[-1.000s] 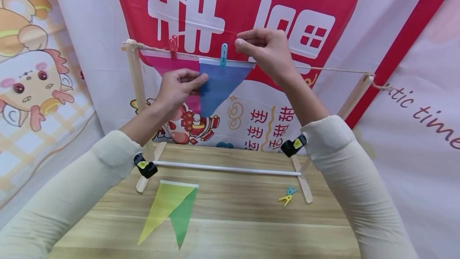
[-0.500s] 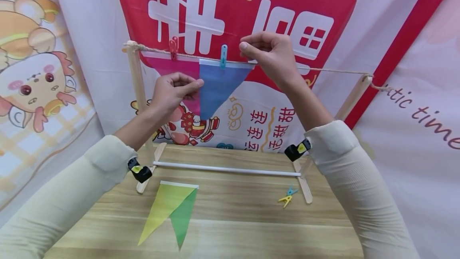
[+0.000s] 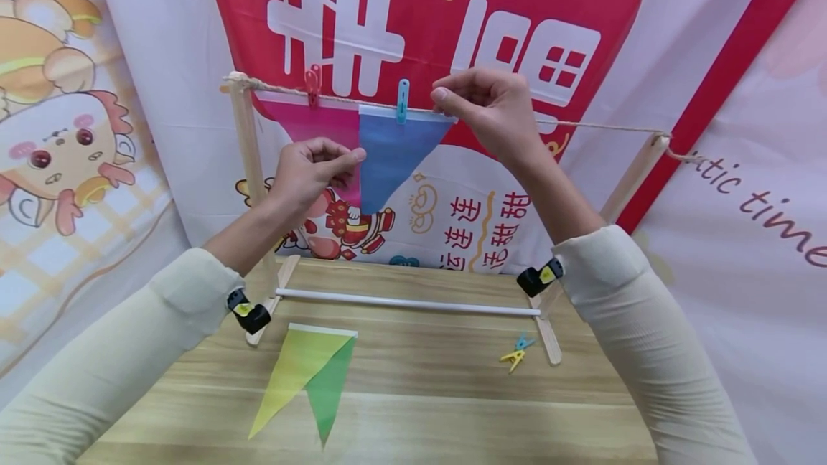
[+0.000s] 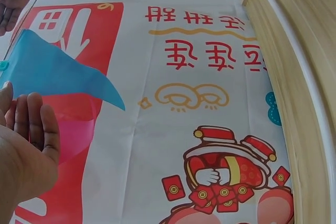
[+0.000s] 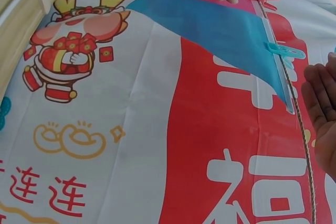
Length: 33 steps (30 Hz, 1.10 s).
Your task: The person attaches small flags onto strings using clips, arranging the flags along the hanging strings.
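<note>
Left hand (image 3: 310, 172) and right hand (image 3: 496, 107) sit slightly lower than before, fingers loosely bent, gripping nothing. Blue pennant (image 3: 400, 153) likely light, floppy; pinch its white top band (image 3: 377, 113).

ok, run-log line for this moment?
left hand: empty, near pink flag | right hand: empty, near string | blue flag: clipped to string | yellow flag, green flag: on table

String (image 3: 604, 125) looked rough, fibrous. Blue flag (image 3: 402, 153), pink flag (image 3: 329, 120): thin, smooth; cloth or plastic, I couldn't tell. Red clip (image 3: 313, 85), blue clip (image 3: 403, 99) looked shiny plastic. Posts (image 3: 247, 136) were matt wood; rod (image 3: 413, 304) looked like smooth plastic. Table (image 3: 465, 407) showed smooth wood grain; backdrop (image 3: 420, 41), creased cloth.
</note>
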{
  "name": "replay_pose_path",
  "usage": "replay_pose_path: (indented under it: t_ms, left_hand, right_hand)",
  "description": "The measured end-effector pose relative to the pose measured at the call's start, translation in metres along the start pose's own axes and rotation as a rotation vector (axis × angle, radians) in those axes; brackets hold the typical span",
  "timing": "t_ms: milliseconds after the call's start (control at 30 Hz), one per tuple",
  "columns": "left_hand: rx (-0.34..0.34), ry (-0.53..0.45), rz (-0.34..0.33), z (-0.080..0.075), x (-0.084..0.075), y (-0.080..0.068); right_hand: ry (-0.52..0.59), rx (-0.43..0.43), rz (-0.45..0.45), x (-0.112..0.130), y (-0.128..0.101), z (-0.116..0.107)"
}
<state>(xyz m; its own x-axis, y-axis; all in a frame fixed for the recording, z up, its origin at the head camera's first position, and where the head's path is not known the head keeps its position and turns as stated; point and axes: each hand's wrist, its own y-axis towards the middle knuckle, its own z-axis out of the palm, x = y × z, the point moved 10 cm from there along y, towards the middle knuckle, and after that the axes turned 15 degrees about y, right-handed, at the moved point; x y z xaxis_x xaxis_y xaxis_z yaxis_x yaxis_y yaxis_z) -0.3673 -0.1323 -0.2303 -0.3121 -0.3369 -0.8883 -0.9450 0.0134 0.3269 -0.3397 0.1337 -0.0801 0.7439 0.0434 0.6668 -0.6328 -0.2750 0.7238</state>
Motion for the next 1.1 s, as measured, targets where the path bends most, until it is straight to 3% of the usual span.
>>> replay_pose_path:
  t_ms: [433,700,1100]
  left_hand:
    - [0.024,-0.069,0.007,0.009,0.006,-0.004]
    - [0.049,-0.096,0.01,0.011,0.005,-0.006]
    - [0.078,-0.069,-0.002,0.013,0.012,-0.01]
  right_hand:
    - [0.02,0.008,0.014,-0.01,-0.015,-0.004]
    - [-0.024,0.005,0.016,-0.018,-0.027,-0.013]
    - [-0.023,-0.008,0.069,-0.044,-0.056,-0.027]
